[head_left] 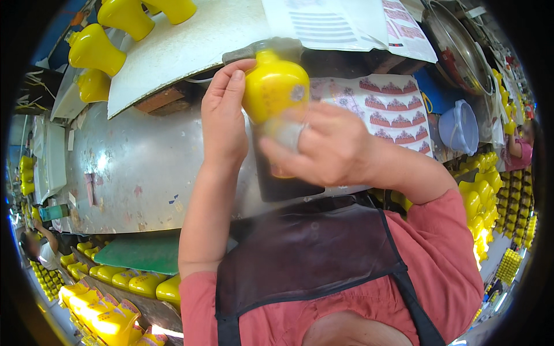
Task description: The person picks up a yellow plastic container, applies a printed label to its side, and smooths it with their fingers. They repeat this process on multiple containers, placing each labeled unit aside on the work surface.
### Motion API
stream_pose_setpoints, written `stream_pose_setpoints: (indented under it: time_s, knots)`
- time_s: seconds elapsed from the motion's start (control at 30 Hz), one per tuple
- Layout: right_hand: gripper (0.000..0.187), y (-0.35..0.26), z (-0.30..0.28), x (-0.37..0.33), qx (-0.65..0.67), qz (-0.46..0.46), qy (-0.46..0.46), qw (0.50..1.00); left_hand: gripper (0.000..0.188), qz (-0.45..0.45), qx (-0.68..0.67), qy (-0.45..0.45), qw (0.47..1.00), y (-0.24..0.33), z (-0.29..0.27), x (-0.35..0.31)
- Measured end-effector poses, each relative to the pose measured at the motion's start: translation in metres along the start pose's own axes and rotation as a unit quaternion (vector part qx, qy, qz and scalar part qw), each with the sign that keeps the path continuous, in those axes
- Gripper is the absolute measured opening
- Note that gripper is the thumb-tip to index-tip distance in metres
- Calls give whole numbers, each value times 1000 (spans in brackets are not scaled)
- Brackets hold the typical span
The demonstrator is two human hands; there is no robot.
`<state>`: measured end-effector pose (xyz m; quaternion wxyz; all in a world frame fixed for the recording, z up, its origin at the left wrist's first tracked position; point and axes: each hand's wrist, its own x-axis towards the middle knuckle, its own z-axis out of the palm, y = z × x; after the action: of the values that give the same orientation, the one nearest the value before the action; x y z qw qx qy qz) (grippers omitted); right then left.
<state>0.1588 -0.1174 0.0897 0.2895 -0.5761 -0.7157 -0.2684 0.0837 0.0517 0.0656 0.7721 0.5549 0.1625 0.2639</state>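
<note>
A glossy yellow bottle point(277, 86) with a narrow neck and broad shoulders lies on its side, printed with faint dark marks and a small grey-purple decal. My left hand point(227, 106) grips it by the shoulder near the neck, thumb and fingers closed on its left side. Smeared by motion, my right hand point(329, 141) presses a whitish pad or wad point(287, 134) onto the lower body of the bottle. A grey cloth-like rest point(242, 53) is behind the neck. Under the bottle's lower end sits a dark mat or block point(283, 187).
Decal sheets point(398, 104) with red-purple patterns lie at my right, near a lilac bucket point(459, 128) and a metal basin point(456, 46). Several yellow bottles point(97, 49) stand on a white board point(196, 40) at the far left. More bottles point(144, 282) fill racks below the metal table point(144, 167).
</note>
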Motion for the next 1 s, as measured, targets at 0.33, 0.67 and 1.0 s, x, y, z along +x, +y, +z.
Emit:
stream_pose_setpoints:
  time_s: [0.33,0.67,1.0]
  knots:
    - [21,20,-22,-9,10,105,-66,992,36,53,137,-3,989,-17,11,-11]
    - [27,0,-12,-43,66,151,-5,986,48,80,147,44,985,-35,8,-19]
    - [23,-12,-3,-58,141,229,93,959,55,90,104,-5,990,-45,10,-31]
